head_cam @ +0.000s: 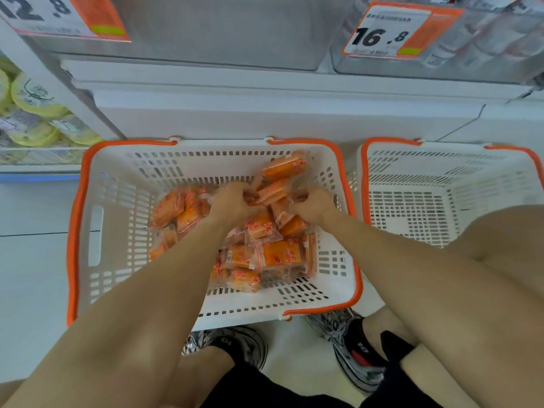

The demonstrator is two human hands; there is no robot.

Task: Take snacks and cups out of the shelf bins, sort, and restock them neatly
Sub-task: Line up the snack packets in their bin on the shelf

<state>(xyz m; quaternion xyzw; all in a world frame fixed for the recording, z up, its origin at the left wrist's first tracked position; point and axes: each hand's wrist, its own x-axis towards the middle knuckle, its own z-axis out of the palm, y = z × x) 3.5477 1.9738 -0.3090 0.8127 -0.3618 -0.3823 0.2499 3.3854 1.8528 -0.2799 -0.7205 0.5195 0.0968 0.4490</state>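
Snack packets (266,192) are gripped by left hand (232,201) and right hand (312,203), arms reaching into basket (117,219).

Snack packets (281,254) showing orange with red print under clear wrap. Baskets (117,231) (412,207) showing white slotted walls, orange rims. Price tags (391,33) showing white with black digits, orange panel, green strip. Cup lids (32,95) showing yellow-green. Shoes (344,328) showing grey-silver pattern; socks (362,346) showing black.
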